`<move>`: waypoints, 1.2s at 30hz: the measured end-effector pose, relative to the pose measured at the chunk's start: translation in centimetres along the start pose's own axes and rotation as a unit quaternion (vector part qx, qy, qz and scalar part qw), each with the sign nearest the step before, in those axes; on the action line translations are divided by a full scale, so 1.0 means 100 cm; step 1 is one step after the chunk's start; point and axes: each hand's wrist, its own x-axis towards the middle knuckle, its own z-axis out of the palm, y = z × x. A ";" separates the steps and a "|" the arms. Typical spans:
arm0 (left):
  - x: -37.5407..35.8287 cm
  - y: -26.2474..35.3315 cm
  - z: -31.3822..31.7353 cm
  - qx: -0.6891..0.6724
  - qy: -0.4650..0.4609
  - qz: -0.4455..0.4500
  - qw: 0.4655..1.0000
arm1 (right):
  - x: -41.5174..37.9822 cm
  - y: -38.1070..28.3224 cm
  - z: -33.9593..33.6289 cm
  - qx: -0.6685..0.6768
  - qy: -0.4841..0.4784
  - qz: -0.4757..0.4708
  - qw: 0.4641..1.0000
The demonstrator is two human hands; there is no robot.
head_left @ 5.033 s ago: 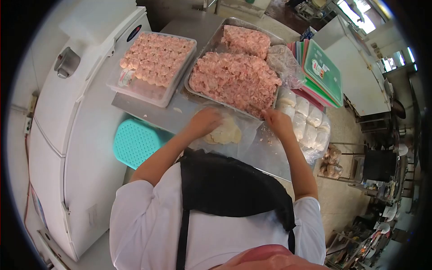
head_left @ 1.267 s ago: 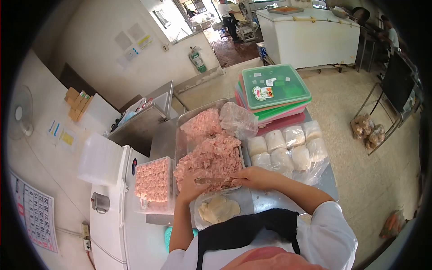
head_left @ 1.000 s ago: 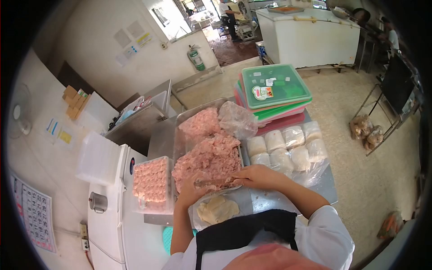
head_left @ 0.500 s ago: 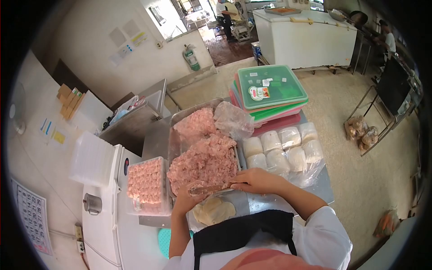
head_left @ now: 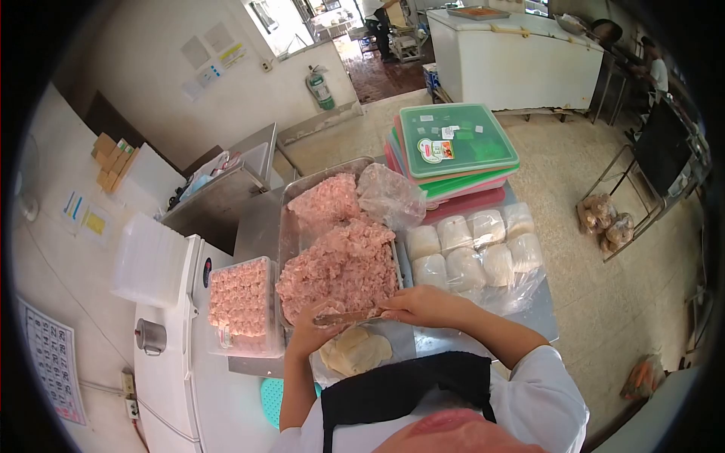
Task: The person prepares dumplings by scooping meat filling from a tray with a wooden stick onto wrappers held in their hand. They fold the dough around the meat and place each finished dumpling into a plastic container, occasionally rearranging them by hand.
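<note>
My right hand (head_left: 423, 306) is closed on one end of a flat brownish spatula (head_left: 349, 318), which reaches left across the near rim of the meat tray. My left hand (head_left: 308, 328) curls at the spatula's other end, fingers closed; what lies in its palm is hidden. Just beyond both hands, a heap of pink ground meat (head_left: 340, 260) fills much of a metal tray (head_left: 285, 226). Below the hands lies a pile of pale round dough wrappers (head_left: 355, 352). Left of the tray, a clear plastic box (head_left: 278, 306) holds rows of meat-topped dumplings (head_left: 238, 298).
Plastic-wrapped pale blocks (head_left: 468, 257) sit at the right of the steel table (head_left: 521, 325). Behind them stands a stack of containers with a green lid (head_left: 457, 143). A clear bag (head_left: 390, 196) rests on the tray's far corner. A turquoise perforated basket (head_left: 272, 402) is at the lower left.
The view has shifted slightly. Both hands stay near the tray's front rim; the spatula now lies flatter and shows less meat on it.
</note>
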 end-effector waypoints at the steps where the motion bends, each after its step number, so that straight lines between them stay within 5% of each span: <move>1: 0.005 0.019 -0.005 -0.022 -0.022 -0.013 0.999 | 0.000 0.001 0.000 -0.003 0.000 0.001 1.000; 5: 0.011 0.015 -0.005 -0.028 -0.055 -0.014 0.998 | 0.001 0.000 -0.001 -0.010 -0.014 0.022 1.000; 14: 0.004 -0.003 0.007 0.086 0.023 0.004 0.996 | -0.001 0.004 -0.013 0.001 -0.001 0.019 1.000; 26: 0.016 0.009 0.000 0.006 0.010 -0.019 1.000 | -0.007 0.017 -0.043 0.011 0.008 0.009 1.000; 32: 0.020 0.015 -0.001 0.021 -0.006 0.053 0.998 | 0.003 0.013 -0.004 0.019 0.045 -0.024 0.999; 36: 0.022 0.018 -0.003 -0.030 -0.009 -0.050 0.998 | 0.004 -0.008 -0.015 -0.167 0.104 -0.015 0.980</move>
